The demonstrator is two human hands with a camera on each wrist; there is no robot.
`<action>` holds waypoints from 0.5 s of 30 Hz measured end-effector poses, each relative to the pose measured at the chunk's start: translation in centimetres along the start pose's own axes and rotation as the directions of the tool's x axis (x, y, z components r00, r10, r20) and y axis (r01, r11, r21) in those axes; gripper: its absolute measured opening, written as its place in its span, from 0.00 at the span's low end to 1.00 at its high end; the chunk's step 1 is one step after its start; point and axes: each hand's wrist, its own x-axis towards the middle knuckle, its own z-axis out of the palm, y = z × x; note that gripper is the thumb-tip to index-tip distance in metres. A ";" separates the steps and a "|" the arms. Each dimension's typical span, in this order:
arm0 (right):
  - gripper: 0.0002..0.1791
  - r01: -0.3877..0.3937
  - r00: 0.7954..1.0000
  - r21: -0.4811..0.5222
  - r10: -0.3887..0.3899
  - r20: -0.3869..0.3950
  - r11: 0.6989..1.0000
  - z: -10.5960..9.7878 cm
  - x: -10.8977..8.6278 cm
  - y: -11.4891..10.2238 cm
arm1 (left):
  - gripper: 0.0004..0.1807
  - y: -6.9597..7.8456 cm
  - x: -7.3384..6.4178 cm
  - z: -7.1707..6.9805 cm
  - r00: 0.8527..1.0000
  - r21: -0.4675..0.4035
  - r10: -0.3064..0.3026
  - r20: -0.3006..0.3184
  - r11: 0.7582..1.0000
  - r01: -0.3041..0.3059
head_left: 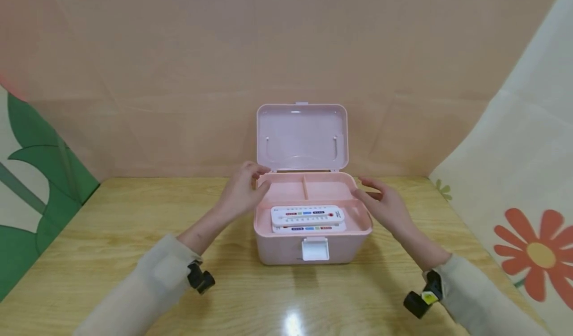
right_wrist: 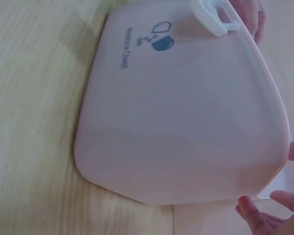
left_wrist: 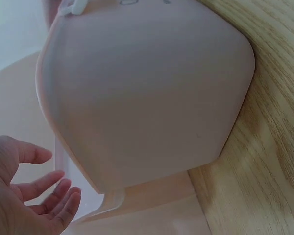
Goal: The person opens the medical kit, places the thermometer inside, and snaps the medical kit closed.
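Observation:
A pink medicine chest (head_left: 279, 251) stands on the table with its lid (head_left: 302, 132) raised at the back. Two flat white thermometers (head_left: 282, 221) lie overlapping in the front compartment of its upper tray. My left hand (head_left: 241, 191) is at the left rim near the hinge, thumb and fingers loosely spread. At the right rim, my right hand (head_left: 387, 209) has its fingers apart, fingertips right by the edge. In the left wrist view, the left hand (left_wrist: 34, 196) shows relaxed, bent fingers beside the chest. The right wrist view shows part of the right hand (right_wrist: 269, 220) beyond the chest's corner.
A white latch (head_left: 315, 250) hangs on the chest's front. Under it all is a wood-grain table (head_left: 134, 216). A plain pinkish-beige cloth (head_left: 179, 77) rises behind, with a flower-printed sheet (head_left: 528, 167) at the right and green leaf shapes (head_left: 45, 171) at the left.

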 end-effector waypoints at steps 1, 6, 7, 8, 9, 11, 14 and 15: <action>0.34 -0.002 1.000 -0.013 0.002 0.001 1.000 0.0 0.2 -0.1 | 0.17 -0.1 0.0 0.0 1.000 -0.011 -0.008 -0.008 1.000 0.008; 0.33 -0.002 1.000 -0.027 0.001 -0.010 1.000 0.1 1.1 -0.5 | 0.21 -0.4 0.4 0.1 0.997 -0.037 -0.027 -0.069 0.999 0.025; 0.33 -0.004 1.000 -0.026 0.003 -0.013 1.000 0.2 1.3 -0.5 | 0.23 -0.4 0.5 0.1 0.996 -0.044 -0.037 -0.078 0.998 0.034; 0.33 -0.009 1.000 -0.024 0.009 -0.014 1.000 0.2 1.5 -0.6 | 0.24 -0.5 0.6 0.1 0.995 -0.054 -0.053 -0.085 0.997 0.048; 0.34 -0.012 1.000 -0.020 0.012 -0.017 1.000 0.3 1.7 -0.6 | 0.25 -0.5 0.7 0.1 0.993 -0.072 -0.076 -0.088 0.995 0.069; 0.34 -0.017 1.000 -0.009 0.017 -0.020 1.000 0.3 2.1 -0.7 | 0.26 -0.5 0.8 0.1 0.988 -0.103 -0.123 -0.088 0.988 0.114; 0.36 -0.007 1.000 0.038 0.008 -0.022 0.999 0.4 2.9 -0.8 | 0.28 -0.6 1.2 0.2 0.981 -0.146 -0.176 -0.086 0.976 0.162; 0.36 -0.001 1.000 0.062 0.002 -0.024 0.998 0.4 3.1 -0.8 | 0.29 -0.7 1.3 0.2 0.980 -0.155 -0.179 -0.088 0.974 0.164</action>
